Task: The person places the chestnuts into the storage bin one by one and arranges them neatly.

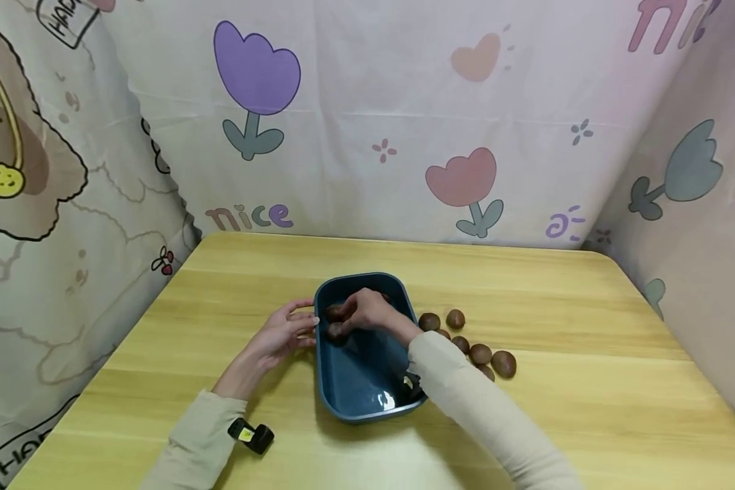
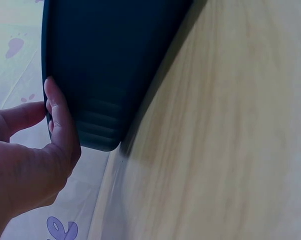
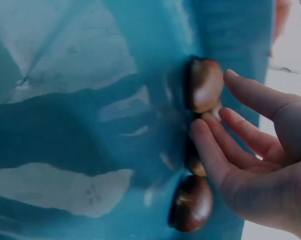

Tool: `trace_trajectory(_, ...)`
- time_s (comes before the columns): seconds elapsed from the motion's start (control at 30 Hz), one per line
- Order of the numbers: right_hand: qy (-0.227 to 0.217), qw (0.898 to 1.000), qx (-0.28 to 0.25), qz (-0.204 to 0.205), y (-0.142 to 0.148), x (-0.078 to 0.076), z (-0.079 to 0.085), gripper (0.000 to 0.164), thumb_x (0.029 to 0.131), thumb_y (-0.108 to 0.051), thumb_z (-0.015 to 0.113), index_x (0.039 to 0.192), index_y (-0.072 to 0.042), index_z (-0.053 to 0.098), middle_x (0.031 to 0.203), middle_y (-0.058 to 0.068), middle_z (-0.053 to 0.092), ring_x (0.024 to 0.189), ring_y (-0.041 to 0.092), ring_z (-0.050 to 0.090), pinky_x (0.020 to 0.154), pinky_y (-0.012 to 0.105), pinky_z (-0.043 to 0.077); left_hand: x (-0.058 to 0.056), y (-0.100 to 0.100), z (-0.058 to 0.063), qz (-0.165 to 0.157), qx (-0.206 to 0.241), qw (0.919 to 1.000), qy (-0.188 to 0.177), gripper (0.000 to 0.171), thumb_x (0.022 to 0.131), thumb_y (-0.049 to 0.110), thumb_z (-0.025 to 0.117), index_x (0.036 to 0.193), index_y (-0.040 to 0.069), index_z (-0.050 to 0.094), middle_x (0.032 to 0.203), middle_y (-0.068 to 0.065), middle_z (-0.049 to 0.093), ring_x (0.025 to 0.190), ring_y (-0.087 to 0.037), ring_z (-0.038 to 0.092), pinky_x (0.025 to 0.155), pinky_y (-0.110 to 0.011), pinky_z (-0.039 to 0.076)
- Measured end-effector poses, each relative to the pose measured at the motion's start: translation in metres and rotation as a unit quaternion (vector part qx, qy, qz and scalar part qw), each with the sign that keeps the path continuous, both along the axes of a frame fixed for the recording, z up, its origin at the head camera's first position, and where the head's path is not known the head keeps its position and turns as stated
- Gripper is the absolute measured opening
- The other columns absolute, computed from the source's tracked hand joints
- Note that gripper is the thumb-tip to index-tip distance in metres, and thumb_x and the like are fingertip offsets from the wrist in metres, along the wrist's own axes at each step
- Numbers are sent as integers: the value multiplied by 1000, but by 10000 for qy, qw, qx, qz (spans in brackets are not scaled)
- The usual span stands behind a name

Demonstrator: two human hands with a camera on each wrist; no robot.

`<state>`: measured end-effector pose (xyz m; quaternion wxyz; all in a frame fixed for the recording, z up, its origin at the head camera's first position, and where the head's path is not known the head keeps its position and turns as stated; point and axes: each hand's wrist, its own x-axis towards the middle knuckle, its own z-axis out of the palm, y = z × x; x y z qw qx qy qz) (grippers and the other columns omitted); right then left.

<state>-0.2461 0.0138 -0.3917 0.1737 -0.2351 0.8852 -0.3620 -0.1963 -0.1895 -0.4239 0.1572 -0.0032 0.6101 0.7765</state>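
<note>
Steady blue tub [image 1: 367, 395] with flat left hand [image 1: 282, 335] on its wall; lay chestnuts [image 3: 203, 85] down gently from loose, uncurled right hand [image 1: 367, 309] fingers.

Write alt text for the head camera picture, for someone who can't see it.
A person's right hand reaches into a dark blue rectangular tub among brown chestnuts, while the left hand steadies the tub's outer wall. More chestnuts lie loose on the wooden table, to the right of the tub.
</note>
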Motion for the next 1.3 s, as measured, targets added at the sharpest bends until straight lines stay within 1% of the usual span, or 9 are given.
trace_trajectory(0.13, -192, 9989, -395, -134, 10, -4, 17, 32, 81, -16, 79, 108, -2, 71, 92, 4, 69, 80, 14, 62, 72, 27, 52, -2, 1, 2, -32, 37, 10000, 85, 48, 96, -3, 51, 138, -6, 27, 96, -7, 60, 74, -11, 61, 68, -28, 54)
trace_trajectory(0.23, -263, 9959, -841, -222, 20, -6, 29, 32, 87, -14, 73, 114, 2, 67, 97, 8, 69, 83, 22, 64, 75, 34, 54, -1, 1, 0, 9, 37, 9999, 101, 48, 95, -3, 51, 137, -6, 28, 95, -7, 60, 74, -11, 61, 67, -27, 54)
trace_trajectory(0.3, -229, 9942, -1005, -300, 27, -6, 35, 33, 89, -15, 71, 116, 2, 66, 102, 9, 69, 87, 25, 63, 78, 36, 54, 1, 1, -1, 29, 10, 10000, 61, 48, 95, -3, 52, 137, -6, 28, 95, -6, 60, 74, -12, 60, 66, -27, 54)
trace_trajectory(0.37, -226, 9923, -1152, -400, 37, -8, 40, 34, 90, -16, 69, 119, 2, 65, 105, 10, 68, 92, 28, 63, 82, 39, 53, 2, 2, -2, 51, -27, 10000, 39, 48, 95, -3, 52, 137, -6, 28, 95, -6, 60, 73, -11, 60, 66, -27, 54)
trace_trajectory(0.5, -181, 9897, -1299, -578, 58, -13, 43, 35, 91, -17, 68, 121, 1, 64, 110, 11, 67, 99, 26, 63, 86, 38, 52, 2, 2, -2, 88, -35, 9999, 54, 48, 95, -3, 51, 137, -6, 28, 93, -6, 59, 72, -10, 60, 66, -27, 54)
trace_trajectory(0.67, -28, 9900, -1255, -638, 88, -18, 41, 35, 93, -16, 66, 123, 2, 62, 113, 12, 66, 101, 25, 62, 90, 40, 50, 2, 4, 0, 87, 0, 9999, 70, 47, 95, -4, 52, 136, -6, 30, 92, -6, 58, 71, -10, 59, 66, -27, 54)
trace_trajectory(0.93, 90, 9913, -1076, -749, 128, -22, 31, 29, 91, -11, 67, 117, 1, 65, 112, 16, 66, 102, 27, 61, 91, 43, 48, 3, 2, 2, 85, 26, 9999, 89, 49, 95, -3, 52, 138, -7, 28, 92, -5, 58, 72, -10, 59, 66, -27, 54)
trace_trajectory(1.1, 33, 9923, -905, -839, 149, -22, 21, 29, 89, -8, 68, 115, 4, 65, 110, 20, 66, 98, 26, 61, 89, 43, 48, 2, 2, 3, 73, 12, 9999, 73, 49, 95, -3, 52, 138, -7, 28, 92, -6, 57, 72, -10, 59, 66, -27, 54)
trace_trajectory(1.3, -152, 9945, -659, -800, 168, -20, 5, 35, 86, -6, 70, 117, 8, 63, 114, 22, 64, 102, 29, 60, 89, 42, 48, 3, 3, 2, 110, -35, 9999, 45, 48, 95, -4, 51, 137, -7, 28, 91, -5, 57, 71, -10, 59, 66, -27, 54)
